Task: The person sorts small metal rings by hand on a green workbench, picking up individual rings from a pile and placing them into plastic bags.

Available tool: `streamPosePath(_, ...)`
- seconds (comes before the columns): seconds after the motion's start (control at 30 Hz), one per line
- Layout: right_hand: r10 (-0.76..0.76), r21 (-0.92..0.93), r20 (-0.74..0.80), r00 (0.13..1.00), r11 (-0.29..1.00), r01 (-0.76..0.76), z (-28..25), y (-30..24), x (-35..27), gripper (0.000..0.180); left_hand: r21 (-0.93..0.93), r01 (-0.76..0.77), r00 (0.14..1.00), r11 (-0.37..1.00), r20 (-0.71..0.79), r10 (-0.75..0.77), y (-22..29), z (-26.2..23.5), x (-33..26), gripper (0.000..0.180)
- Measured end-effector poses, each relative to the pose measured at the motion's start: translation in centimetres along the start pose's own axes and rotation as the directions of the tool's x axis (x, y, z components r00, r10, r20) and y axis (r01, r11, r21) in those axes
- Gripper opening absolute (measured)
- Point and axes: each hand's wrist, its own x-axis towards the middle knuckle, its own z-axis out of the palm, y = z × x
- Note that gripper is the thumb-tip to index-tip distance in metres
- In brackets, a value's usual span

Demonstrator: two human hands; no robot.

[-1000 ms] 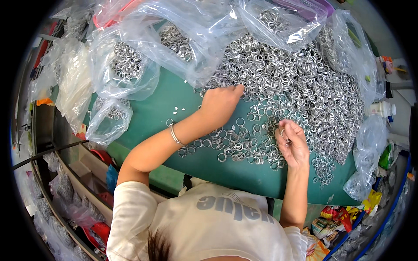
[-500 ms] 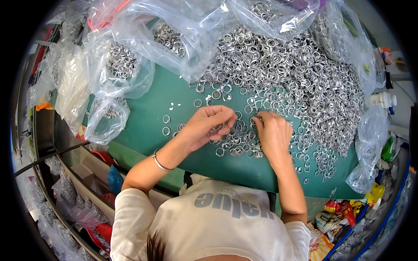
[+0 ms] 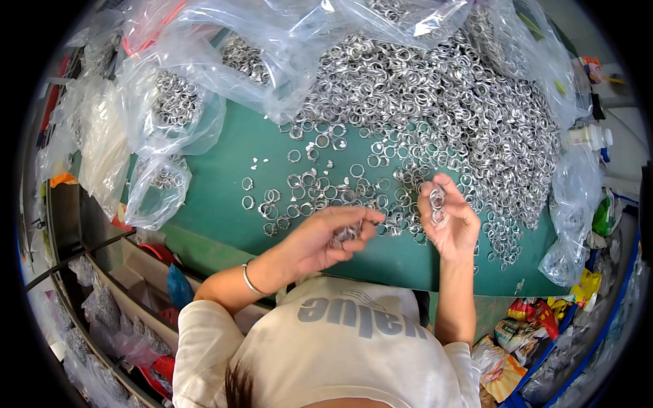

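Note:
My left hand [image 3: 325,238] is curled around several silver-coloured rings [image 3: 345,234], which show between its bent fingers above the table's near part. Turned palm up, my right hand [image 3: 454,224] holds a few more rings [image 3: 437,202] against its fingers and thumb. Loose rings [image 3: 309,187] lie spread on the green tabletop [image 3: 218,163] beyond my left hand. A large heap of rings [image 3: 469,102] covers the far right of the table, reaching close to my right hand.
Clear plastic bags [image 3: 197,129] with rings inside stand along the far and left sides. A white bottle [image 3: 590,137] is at the right edge. Below left are compartments [image 3: 129,272] and bagged rings [image 3: 102,299]; colourful packets [image 3: 527,316] sit low on the right.
Both hands have drawn back toward my body. My right hand has turned palm up, showing rings in it. Loose rings formerly behind my left hand are now uncovered.

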Motion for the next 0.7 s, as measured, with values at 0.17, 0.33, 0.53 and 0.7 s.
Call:
streamPosePath(0.17, -0.075, -0.497, 0.033, 0.997, 0.864, 0.081, 0.5, 3.7, -3.3, 0.007, 0.025, 0.223, 0.968, 0.975, -0.122, -0.218, -3.0, 1.6, 0.1, 0.03)
streamPosePath(0.33, -0.074, -0.88, 0.469, 0.88, 0.042, 0.473, 3.7, 5.9, -4.8, 0.008, -0.226, 0.297, 0.954, 0.928, 0.109, -0.278, -5.1, 0.3, 1.9, 0.034)
streamPosePath(0.53, -0.096, -0.783, 0.602, 0.793, 0.121, 0.61, 2.3, 2.5, -5.3, 0.008, -0.164, 0.252, 0.959, 0.954, -0.088, -0.268, -4.8, 0.9, 1.8, 0.026)
streamPosePath(0.7, -0.531, -0.908, 0.382, 0.756, -0.368, 0.201, -0.4, 1.6, -3.0, 0.009, 0.805, -0.019, 0.991, 0.593, -0.065, 0.119, -2.1, 3.0, 2.0, 0.015)
